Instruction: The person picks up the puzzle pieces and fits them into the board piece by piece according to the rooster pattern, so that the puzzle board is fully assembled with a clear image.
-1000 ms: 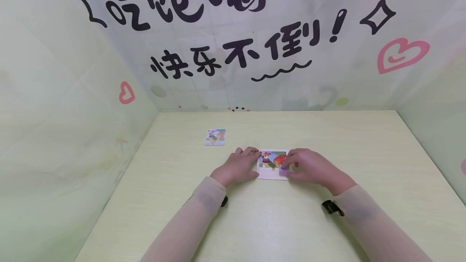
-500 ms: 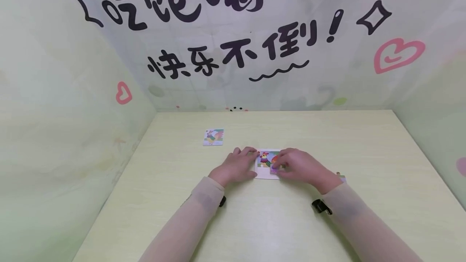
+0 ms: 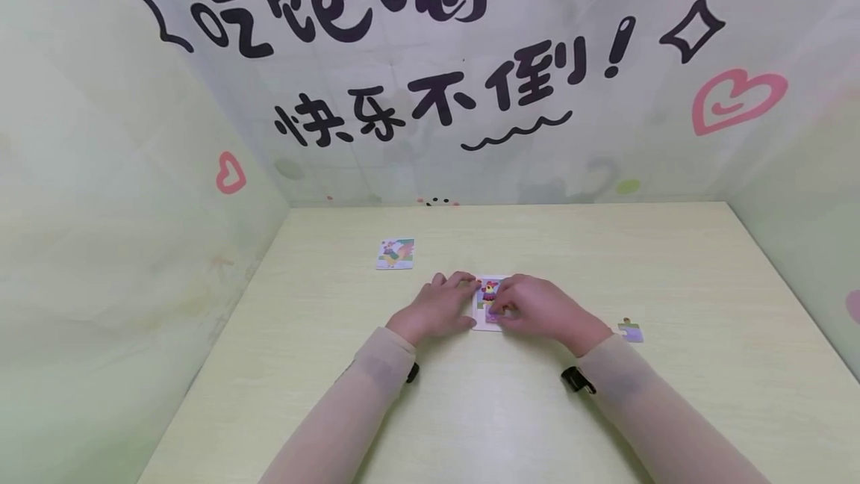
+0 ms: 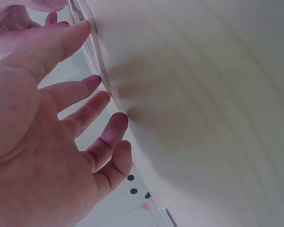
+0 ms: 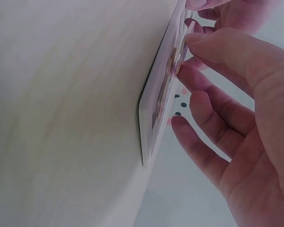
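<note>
Between thumb and fingertips of the right hand [image 3: 540, 308] we see a flat, purplish puzzle piece [image 3: 493, 318] pinched, over the lower part of a thin, white-rimmed puzzle board [image 3: 479, 325]. At nine o'clock the left hand [image 3: 430, 312], fingers loosely extended, touches the board's edge. Near three o'clock we find a knobbed loose piece [image 3: 631, 331]; at ten, a square rooster card [image 3: 395, 254]. Beneath spreads a pale, wood-grained tabletop [image 3: 470, 409]; at twelve, a creased, printed backdrop [image 3: 403, 174].
</note>
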Motion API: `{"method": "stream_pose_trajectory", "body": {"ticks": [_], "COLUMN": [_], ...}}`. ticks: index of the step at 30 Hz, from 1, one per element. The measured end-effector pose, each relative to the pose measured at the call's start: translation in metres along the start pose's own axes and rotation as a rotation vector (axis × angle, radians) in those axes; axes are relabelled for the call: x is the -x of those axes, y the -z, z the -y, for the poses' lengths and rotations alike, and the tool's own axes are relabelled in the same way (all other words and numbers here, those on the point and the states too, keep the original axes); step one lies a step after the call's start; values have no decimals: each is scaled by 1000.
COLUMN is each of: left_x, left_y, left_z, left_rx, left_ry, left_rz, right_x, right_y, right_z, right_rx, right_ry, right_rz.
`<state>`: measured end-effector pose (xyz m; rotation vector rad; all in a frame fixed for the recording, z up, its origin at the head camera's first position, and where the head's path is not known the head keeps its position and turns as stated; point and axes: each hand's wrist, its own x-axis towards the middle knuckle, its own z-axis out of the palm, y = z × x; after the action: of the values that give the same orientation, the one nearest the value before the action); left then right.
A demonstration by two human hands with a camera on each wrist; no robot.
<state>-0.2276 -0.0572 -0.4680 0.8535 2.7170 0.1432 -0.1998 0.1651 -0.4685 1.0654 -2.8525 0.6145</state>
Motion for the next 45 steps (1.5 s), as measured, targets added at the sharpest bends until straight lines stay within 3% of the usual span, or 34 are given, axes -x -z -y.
{"method": "stream_pose_trajectory", "body": {"ticks": [28,45], "left_x": [3,3], "left_y": [0,2], "left_z": [-1,-3], "left_rx": [-11,-5], "left_ry": [8,13], "left_rz": [-6,-6], "right_x": [-10,-6], "right_y": [-9,-8], "right_z": [13,10], "right_rx": [40,-18], "right_ry": [-50,-54], "right_rz": [21,27]}}
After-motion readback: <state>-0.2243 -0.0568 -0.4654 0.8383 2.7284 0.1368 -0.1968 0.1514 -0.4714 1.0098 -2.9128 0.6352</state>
